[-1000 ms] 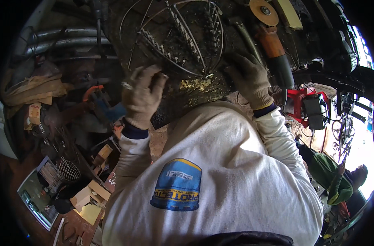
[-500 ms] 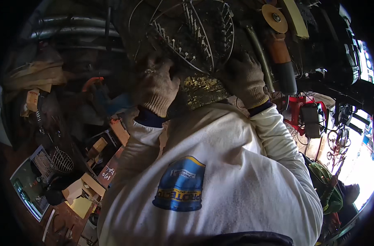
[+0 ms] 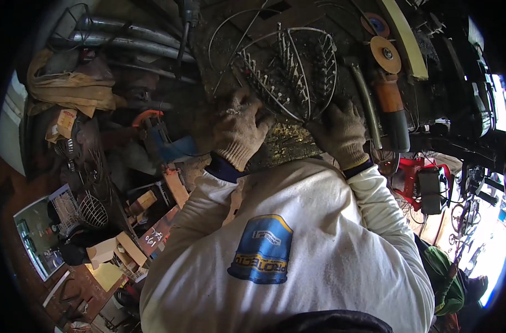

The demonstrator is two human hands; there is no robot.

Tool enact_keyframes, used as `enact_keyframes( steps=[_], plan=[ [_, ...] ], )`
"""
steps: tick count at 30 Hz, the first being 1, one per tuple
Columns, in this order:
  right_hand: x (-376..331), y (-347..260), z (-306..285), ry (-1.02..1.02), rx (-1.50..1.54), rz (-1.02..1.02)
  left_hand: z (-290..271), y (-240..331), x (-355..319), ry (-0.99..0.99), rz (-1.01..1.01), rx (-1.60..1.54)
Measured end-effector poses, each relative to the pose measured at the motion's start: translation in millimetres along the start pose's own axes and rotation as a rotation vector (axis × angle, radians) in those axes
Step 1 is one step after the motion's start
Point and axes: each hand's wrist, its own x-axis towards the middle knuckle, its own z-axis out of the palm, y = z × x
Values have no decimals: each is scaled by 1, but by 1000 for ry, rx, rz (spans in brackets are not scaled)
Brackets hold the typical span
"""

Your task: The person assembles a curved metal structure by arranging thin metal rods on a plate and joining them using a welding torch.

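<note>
A leaf-shaped frame of bent metal wire [image 3: 305, 83], with rows of short metal pieces inside it, lies on the dark workbench [image 3: 225, 33]. Its pointed end faces me. My left hand [image 3: 241, 130], in a knitted work glove, rests at the bench edge left of that point, thumb apart from the fingers. On the other side lies my right hand [image 3: 342, 133], gloved too, its fingertips dark in shadow close to the wire. Neither hand visibly grips anything. Yellowish flecks cover the bench edge [image 3: 286, 139] between them.
An orange and black angle grinder [image 3: 390, 100] lies to the right, beside a metal tube [image 3: 367, 105] and a yellow bar [image 3: 405, 39]. Metal pipes [image 3: 131, 40] and a tan cloth [image 3: 70, 86] are at the far left. A person in green [image 3: 444, 277] is at the lower right.
The whole view has shifted, so the bench and my hands appear lower and further right. My hands keep their places beside the wire frame.
</note>
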Motion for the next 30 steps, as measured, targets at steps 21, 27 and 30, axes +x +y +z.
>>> enact_keyframes(
  steps=[21,27,30],
  plan=[
    [1,-2,-3,-118,3,160,9,-111,182,35,-257,229],
    [0,3,-2,-78,24,73,-2,-118,181,100,-258,-100],
    [0,3,-4,-99,53,119,-33,-92,164,62,-145,-299]
  ],
)
